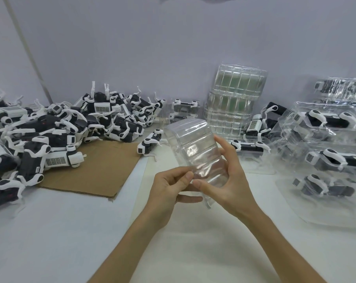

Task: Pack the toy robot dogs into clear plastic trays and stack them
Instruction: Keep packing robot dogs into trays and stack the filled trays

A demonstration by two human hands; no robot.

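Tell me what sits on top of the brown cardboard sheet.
Toy robot dogs from the heap lie over the cardboard sheet's left and far edges; its middle and near edge show. How far the sheet runs beneath the heap is covered.

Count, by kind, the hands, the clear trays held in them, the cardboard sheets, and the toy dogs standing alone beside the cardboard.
Hands: 2, left hand, right hand
Clear tray held: 1
Cardboard sheet: 1
Toy dog standing alone: 1
Total: 5

Bright, even, diffuse light — soft faint shadows; wide-angle bowing at edges, slight overall softness.
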